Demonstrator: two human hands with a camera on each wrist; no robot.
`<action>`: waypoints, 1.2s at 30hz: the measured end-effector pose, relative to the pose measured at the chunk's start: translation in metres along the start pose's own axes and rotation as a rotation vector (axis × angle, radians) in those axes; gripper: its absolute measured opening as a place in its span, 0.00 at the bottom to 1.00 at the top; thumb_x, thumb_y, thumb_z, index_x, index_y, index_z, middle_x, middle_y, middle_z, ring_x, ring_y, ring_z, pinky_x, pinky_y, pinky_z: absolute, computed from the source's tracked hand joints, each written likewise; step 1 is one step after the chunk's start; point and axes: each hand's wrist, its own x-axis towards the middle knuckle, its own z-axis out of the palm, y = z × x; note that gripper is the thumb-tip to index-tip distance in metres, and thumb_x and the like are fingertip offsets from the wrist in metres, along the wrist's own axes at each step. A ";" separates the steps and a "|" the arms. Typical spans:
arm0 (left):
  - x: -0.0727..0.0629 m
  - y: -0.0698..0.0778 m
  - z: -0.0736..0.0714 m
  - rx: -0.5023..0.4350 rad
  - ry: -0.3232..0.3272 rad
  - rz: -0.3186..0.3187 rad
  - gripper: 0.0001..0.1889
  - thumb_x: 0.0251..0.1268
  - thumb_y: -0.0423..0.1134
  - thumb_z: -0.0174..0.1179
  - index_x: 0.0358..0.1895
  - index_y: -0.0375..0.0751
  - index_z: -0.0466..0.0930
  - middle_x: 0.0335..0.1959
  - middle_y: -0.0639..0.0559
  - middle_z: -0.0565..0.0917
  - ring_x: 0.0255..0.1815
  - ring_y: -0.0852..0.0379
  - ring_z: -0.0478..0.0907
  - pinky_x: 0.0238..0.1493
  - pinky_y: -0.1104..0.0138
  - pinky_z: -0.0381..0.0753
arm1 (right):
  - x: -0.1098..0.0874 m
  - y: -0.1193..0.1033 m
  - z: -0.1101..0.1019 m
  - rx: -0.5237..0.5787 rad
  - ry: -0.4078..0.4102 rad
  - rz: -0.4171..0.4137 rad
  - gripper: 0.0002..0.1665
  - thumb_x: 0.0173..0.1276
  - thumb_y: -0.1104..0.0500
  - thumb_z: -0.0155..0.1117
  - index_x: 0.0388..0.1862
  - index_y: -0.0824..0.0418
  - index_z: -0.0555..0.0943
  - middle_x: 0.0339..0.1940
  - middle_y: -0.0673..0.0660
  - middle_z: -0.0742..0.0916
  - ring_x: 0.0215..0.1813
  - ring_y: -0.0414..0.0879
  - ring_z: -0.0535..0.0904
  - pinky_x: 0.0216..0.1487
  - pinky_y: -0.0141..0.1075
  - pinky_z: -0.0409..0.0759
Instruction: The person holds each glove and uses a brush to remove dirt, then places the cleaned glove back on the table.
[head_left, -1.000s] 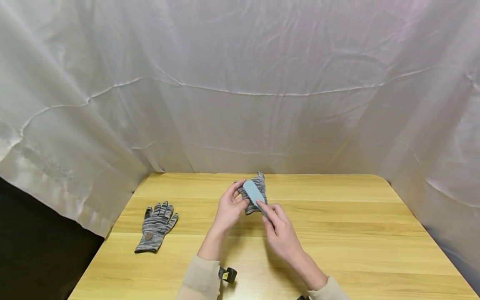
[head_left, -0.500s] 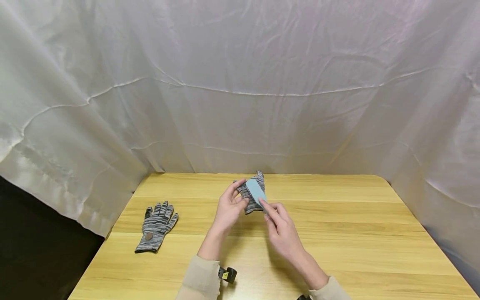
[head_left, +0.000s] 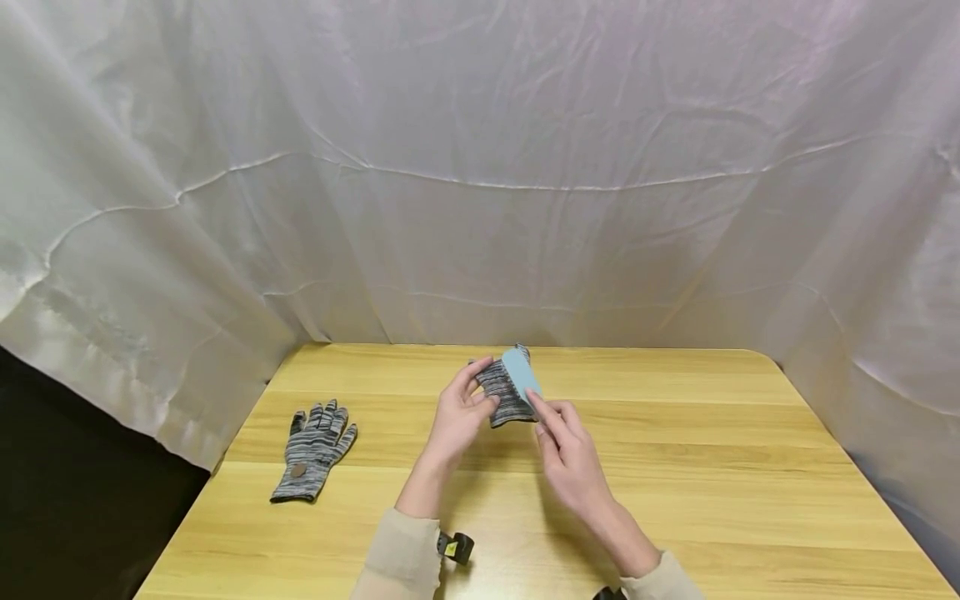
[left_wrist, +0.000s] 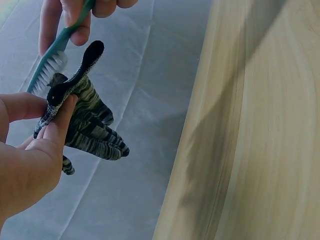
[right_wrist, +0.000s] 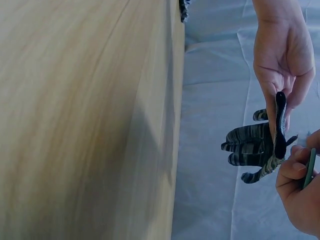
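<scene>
In the head view my left hand [head_left: 456, 417] holds up a grey-and-black striped knit glove [head_left: 498, 396] near the table's far edge. Thumb and fingers pinch it by the cuff; in the left wrist view the glove's fingers [left_wrist: 102, 142] hang away from that hand. My right hand [head_left: 576, 467] grips a light blue brush [head_left: 519, 371], its index finger stretched along the back. White bristles [left_wrist: 50, 70] face the glove, though exact contact is unclear. From the right wrist view, only the brush's handle [right_wrist: 310, 167] shows, inside the curled right fingers.
A second striped glove [head_left: 315, 454] with a brown round patch lies flat on the left of the wooden table [head_left: 712, 483]. Pale curtains [head_left: 480, 233] hang behind the table and at its sides.
The brush has slid to the right across the glove, uncovering more of its striped knit. My right hand shifts slightly right with it, while the left hand and glove stay nearly still.
</scene>
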 end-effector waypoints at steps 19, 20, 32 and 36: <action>0.000 -0.001 0.000 0.011 -0.002 -0.002 0.35 0.64 0.16 0.52 0.77 0.31 0.64 0.75 0.28 0.68 0.65 0.33 0.79 0.56 0.64 0.86 | -0.003 0.000 0.008 -0.023 -0.013 -0.084 0.32 0.69 0.78 0.60 0.71 0.64 0.78 0.46 0.61 0.81 0.37 0.38 0.72 0.33 0.29 0.75; 0.000 -0.001 0.000 0.010 -0.003 -0.001 0.35 0.64 0.16 0.52 0.77 0.31 0.64 0.75 0.28 0.68 0.64 0.33 0.79 0.55 0.64 0.86 | -0.003 0.000 0.008 -0.026 -0.018 -0.076 0.32 0.69 0.78 0.60 0.71 0.64 0.78 0.46 0.61 0.82 0.38 0.38 0.72 0.34 0.29 0.75; -0.001 -0.001 0.000 0.003 0.005 0.003 0.34 0.65 0.16 0.52 0.77 0.31 0.64 0.75 0.28 0.68 0.63 0.32 0.80 0.53 0.63 0.87 | -0.004 -0.001 0.006 -0.047 -0.037 0.007 0.32 0.71 0.76 0.60 0.72 0.62 0.77 0.47 0.59 0.82 0.37 0.37 0.72 0.33 0.30 0.75; -0.001 -0.001 0.000 0.003 0.011 0.006 0.34 0.65 0.16 0.52 0.77 0.31 0.64 0.75 0.28 0.68 0.63 0.32 0.80 0.53 0.62 0.87 | -0.003 -0.001 0.004 -0.054 -0.042 0.024 0.32 0.71 0.76 0.60 0.73 0.61 0.77 0.47 0.58 0.82 0.37 0.38 0.72 0.33 0.30 0.76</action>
